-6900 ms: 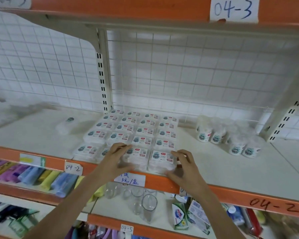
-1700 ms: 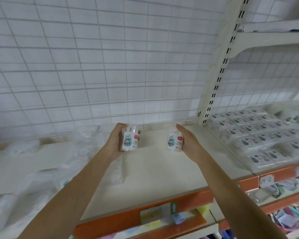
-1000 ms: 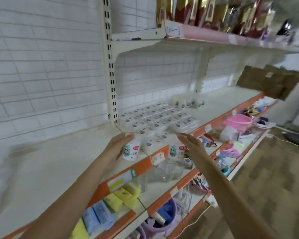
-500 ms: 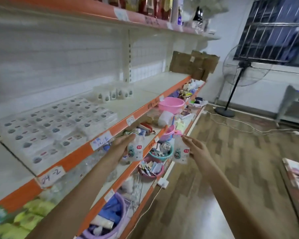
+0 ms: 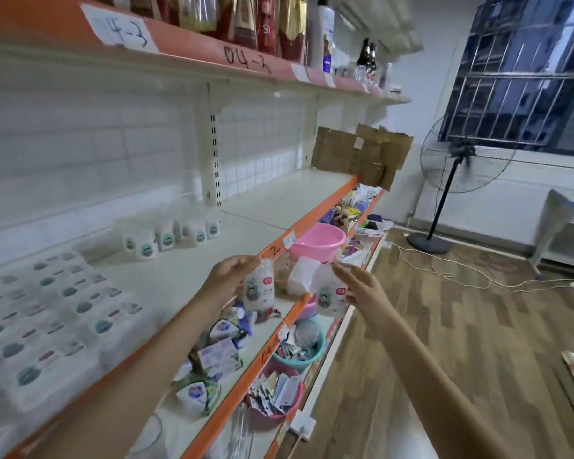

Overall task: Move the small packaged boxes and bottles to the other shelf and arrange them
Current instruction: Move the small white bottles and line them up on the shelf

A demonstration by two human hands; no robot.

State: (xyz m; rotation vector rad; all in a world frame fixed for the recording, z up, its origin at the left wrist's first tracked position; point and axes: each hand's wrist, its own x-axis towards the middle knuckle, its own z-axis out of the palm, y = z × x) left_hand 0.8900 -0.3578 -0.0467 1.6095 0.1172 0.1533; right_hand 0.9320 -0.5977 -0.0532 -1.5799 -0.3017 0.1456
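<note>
Hands carry one small white plastic-wrapped bottle each, left (image 5: 227,276) gripping one (image 5: 259,291), right (image 5: 358,289) another (image 5: 330,298), before the cream shelf (image 5: 186,276); we judge placement unfinished beside the shelved bottle cluster (image 5: 169,235).

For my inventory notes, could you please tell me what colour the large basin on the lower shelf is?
The basin is pink, seen in the head view.

Two small white wrapped bottles (image 5: 258,291) (image 5: 330,298) held upright side by side; more bottles (image 5: 169,235) clustered at ten o'clock; packaged boxes (image 5: 43,313) in rows at nine o'clock.
</note>
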